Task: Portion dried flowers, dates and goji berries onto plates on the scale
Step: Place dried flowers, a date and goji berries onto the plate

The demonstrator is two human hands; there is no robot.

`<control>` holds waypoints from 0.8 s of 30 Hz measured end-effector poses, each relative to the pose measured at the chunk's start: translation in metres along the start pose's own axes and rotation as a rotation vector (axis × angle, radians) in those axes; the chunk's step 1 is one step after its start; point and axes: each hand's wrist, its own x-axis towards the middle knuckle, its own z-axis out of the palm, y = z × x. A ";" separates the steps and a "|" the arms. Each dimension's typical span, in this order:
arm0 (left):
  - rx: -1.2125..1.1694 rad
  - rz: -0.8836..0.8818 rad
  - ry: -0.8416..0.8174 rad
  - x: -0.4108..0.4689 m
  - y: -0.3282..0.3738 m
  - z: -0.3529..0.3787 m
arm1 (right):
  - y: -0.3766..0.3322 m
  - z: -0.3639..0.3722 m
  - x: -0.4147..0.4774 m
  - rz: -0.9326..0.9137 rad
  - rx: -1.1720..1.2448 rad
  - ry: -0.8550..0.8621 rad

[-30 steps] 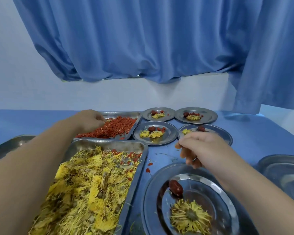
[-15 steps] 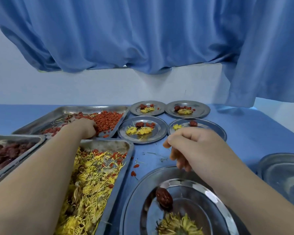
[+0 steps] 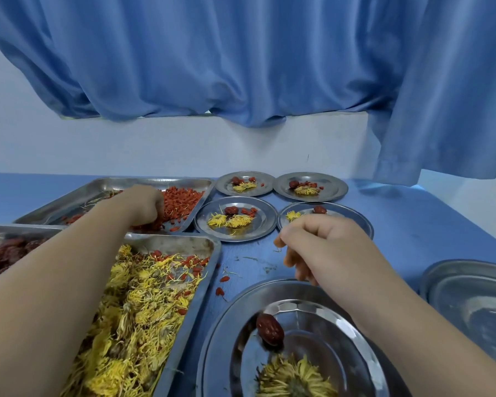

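The left hand (image 3: 142,206) reaches into the far tray (image 3: 106,186), its fingers curled down into the goji berries (image 3: 184,199). The right hand (image 3: 324,245) hovers over the desk (image 3: 413,224), fingers bent downward; whether it holds anything cannot be told. Below its wrist, the near plate (image 3: 298,305) carries one date (image 3: 269,329) and a dried flower (image 3: 295,379)

place: food-portioning workroom | cues: steel trays (image 3: 184,239), blue table (image 3: 413,224), blue curtain (image 3: 241,67), plain wall (image 3: 155,144)

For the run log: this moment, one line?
left hand: grips goji berries in tray | right hand: loosely curled, idle | near plate: date, flower
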 end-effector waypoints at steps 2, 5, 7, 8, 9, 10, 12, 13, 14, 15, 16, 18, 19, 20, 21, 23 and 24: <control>-0.013 0.028 0.045 0.001 0.003 -0.006 | -0.001 0.001 -0.001 -0.003 -0.015 -0.001; -0.047 0.072 0.067 0.001 0.007 -0.009 | -0.002 0.001 -0.002 -0.028 -0.047 -0.004; -0.089 0.090 0.066 0.000 0.008 -0.007 | -0.003 0.000 -0.002 -0.049 -0.062 -0.003; -0.113 0.096 0.068 0.000 0.009 -0.006 | -0.003 0.000 -0.001 -0.056 -0.069 -0.003; -0.133 0.098 0.073 0.000 0.009 -0.005 | -0.003 0.000 -0.001 -0.061 -0.073 -0.003; -0.150 0.096 0.075 0.000 0.009 -0.005 | -0.002 -0.001 -0.001 -0.067 -0.075 -0.002; -0.163 0.087 0.071 -0.001 0.010 -0.006 | -0.002 -0.001 0.000 -0.085 -0.079 -0.001; -0.161 0.085 0.071 -0.001 0.010 -0.006 | -0.001 0.000 0.000 -0.096 -0.086 0.001; -0.164 0.084 0.074 -0.001 0.011 -0.006 | 0.000 0.000 0.000 -0.106 -0.098 0.005; -0.178 0.084 0.077 -0.002 0.011 -0.006 | 0.001 0.000 0.000 -0.115 -0.113 0.008; -0.202 0.082 0.080 -0.002 0.011 -0.006 | 0.002 0.000 0.000 -0.123 -0.124 0.010; -0.272 0.070 0.087 -0.004 0.010 -0.007 | 0.003 0.000 0.000 -0.131 -0.132 0.012; -0.308 0.060 0.089 -0.005 0.010 -0.008 | 0.003 0.000 0.000 -0.132 -0.134 0.014; -0.341 0.050 0.091 -0.007 0.010 -0.008 | 0.003 0.000 0.001 -0.130 -0.136 0.016; -0.374 0.039 0.093 -0.009 0.010 -0.009 | 0.003 -0.001 0.001 -0.129 -0.136 0.019; -0.452 0.022 0.100 -0.013 0.010 -0.011 | 0.004 -0.001 0.001 -0.127 -0.136 0.024; -0.504 0.017 0.102 -0.015 0.010 -0.013 | 0.004 -0.002 0.001 -0.124 -0.135 0.026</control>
